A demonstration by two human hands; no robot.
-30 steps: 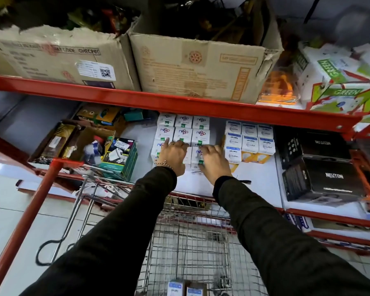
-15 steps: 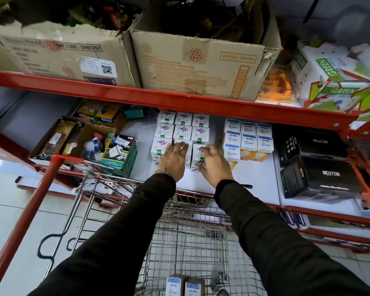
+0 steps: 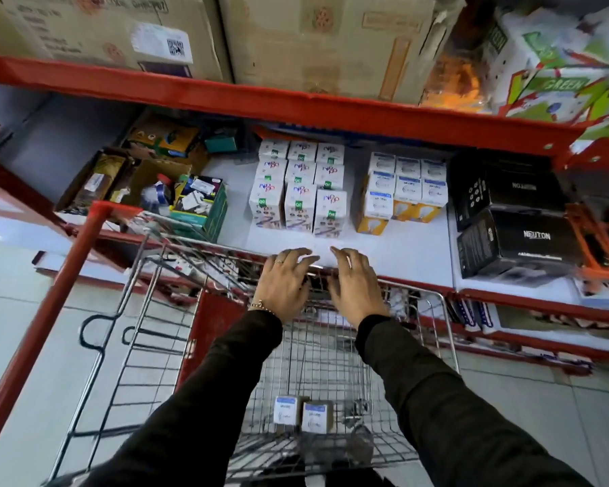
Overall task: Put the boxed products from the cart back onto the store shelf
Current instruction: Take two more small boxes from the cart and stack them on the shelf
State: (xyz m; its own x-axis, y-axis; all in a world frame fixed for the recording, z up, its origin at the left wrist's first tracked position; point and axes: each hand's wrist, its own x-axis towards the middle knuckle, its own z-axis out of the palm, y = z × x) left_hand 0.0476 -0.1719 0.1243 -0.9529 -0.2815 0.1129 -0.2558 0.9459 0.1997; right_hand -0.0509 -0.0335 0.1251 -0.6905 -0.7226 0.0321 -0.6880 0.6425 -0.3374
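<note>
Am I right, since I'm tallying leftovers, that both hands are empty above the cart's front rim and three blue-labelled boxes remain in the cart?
Not quite: the head view shows two blue-labelled boxes in the cart, not three. The left hand and right hand are indeed empty above its front rim.

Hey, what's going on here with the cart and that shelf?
A person is restocking a store shelf from a wire shopping cart. Both hands are empty and open right now: the left hand and right hand hover over the cart's far rim, just short of the white boxes lined up in rows on the shelf. Two blue-labelled boxes sit in the bottom of the cart, matching the blue-labelled bulb boxes shelved beside the white ones.
</note>
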